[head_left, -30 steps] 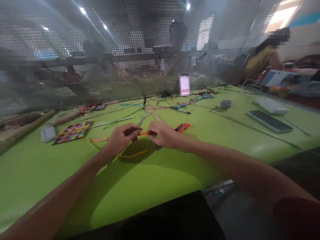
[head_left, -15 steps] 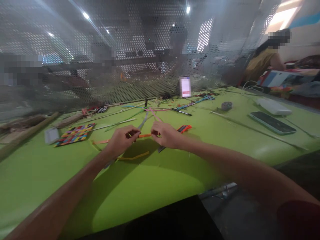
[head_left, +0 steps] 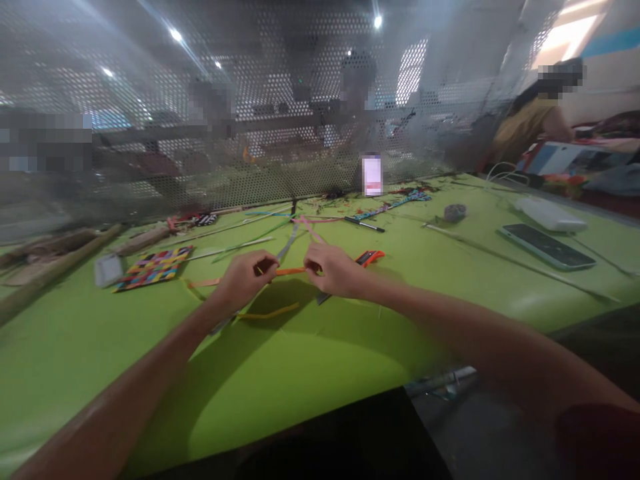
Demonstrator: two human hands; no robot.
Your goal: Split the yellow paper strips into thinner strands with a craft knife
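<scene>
Here, thin orange strip (head_left: 290, 271) pinched flat between closed left hand (head_left: 244, 277) and right hand (head_left: 334, 270).

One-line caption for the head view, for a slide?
Left hand and right hand pinch an orange strip over a green table, woven mat to the left.

Reached forward with both bare forearms, from 7 and 4 o'clock, converging toward 12; left hand (head_left: 243, 279) curled with fingertips pinched together at its 3 o'clock side, right hand (head_left: 334, 269) likewise pinched at its 9 o'clock side, knuckles up, hands just apart.
</scene>
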